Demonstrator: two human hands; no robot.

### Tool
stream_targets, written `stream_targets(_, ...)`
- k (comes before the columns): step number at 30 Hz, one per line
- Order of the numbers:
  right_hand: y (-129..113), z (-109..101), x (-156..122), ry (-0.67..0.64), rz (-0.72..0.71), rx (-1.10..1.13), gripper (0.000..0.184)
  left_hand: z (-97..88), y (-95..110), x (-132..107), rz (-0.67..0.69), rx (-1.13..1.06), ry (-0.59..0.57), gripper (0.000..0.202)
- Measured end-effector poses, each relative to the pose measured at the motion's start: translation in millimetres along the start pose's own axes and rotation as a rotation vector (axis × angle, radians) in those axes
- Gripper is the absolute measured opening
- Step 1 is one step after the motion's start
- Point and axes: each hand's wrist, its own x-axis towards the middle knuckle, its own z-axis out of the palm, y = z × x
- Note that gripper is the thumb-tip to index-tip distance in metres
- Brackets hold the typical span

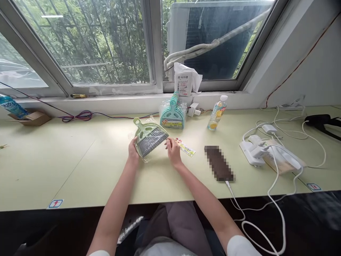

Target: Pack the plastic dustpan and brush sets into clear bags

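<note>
A light green dustpan and brush set (153, 140) with grey bristles is tilted above the table in a clear plastic bag. My left hand (133, 151) grips its left edge, thumb on the near face. At the set's right corner is my right hand (173, 151), its fingers curled in beside the plastic; what they pinch, if anything, is too small to make out. Just past the right hand, a printed yellow-green card label (188, 150) lies on the table, partly covered by the hand. Behind stands a stack of bagged teal dustpan sets (172, 115).
On the pale green table (101, 177) stand a drink bottle (217, 113) and a pixelated dark phone-shaped thing (220, 163) on a white cable. Power strips (253, 153) with loose cables fill the right side. A cardboard box (34, 117) sits at left; a white package (185, 80) leans by the window.
</note>
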Motion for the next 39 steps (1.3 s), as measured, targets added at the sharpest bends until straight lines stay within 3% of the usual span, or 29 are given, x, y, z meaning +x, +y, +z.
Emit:
stream_targets(3,-7,-3,-6,0.125,-0.104,0.001,0.028,7.1,-1,-4,-0.002,-0.041,0.106,0.031)
stream_targets(6,-7,-4,-5,-0.018,-0.153,0.07,0.026,9.9,1,-5,-0.001,-0.124,0.193,0.025)
stream_targets(9,1,9,-3,-0.217,0.133,0.281,0.027,12.8,3,-6,-0.02,-0.224,0.265,0.02)
stream_targets(11,9,22,-1,-0.251,0.358,0.41,0.03,15.0,2,-7,-0.022,-0.231,0.272,0.016)
stream_targets(15,24,32,4,-0.181,0.508,0.603,0.033,15.7,-1,-7,-0.071,-0.104,0.139,0.019)
stream_targets(19,32,19,11,-0.037,0.575,0.681,0.031,11.1,-1,-2,-0.153,0.091,-0.149,0.026)
stream_targets(21,30,11,15,-0.041,0.576,0.693,0.032,7.5,0,2,-0.146,0.163,-0.172,0.032)
stream_targets(27,19,-7,23,-0.155,0.547,0.784,0.039,-18.9,12,23,-0.046,0.092,0.019,0.027)
stream_targets(30,22,-17,28,-0.071,0.564,0.791,0.037,-40.5,23,33,0.039,-0.02,0.287,0.033)
stream_targets(33,29,-24,32,0.04,0.56,0.833,0.033,-52.7,29,39,0.046,0.005,0.42,0.04)
stream_targets(37,32,-23,31,0.08,0.554,0.881,0.033,-39.6,26,34,0.017,0.148,0.397,0.052)
stream_targets(39,32,-20,29,0.059,0.543,0.907,0.034,-23.8,21,24,-0.107,0.237,0.184,0.058)
